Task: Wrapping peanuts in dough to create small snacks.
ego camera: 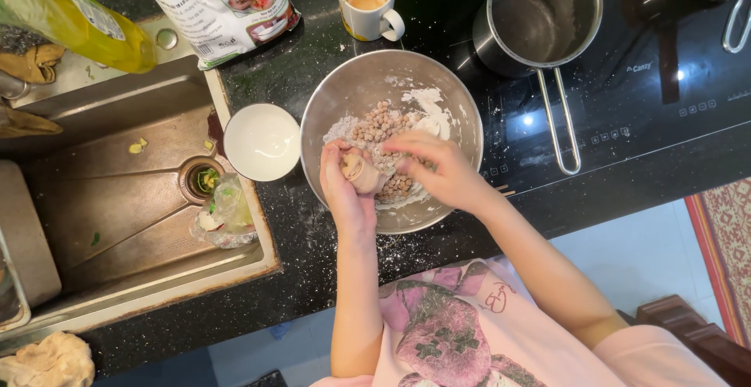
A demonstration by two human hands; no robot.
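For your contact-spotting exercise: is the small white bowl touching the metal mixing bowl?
Apart. The head view shows a sliver of dark counter between the small white bowl and the metal mixing bowl.
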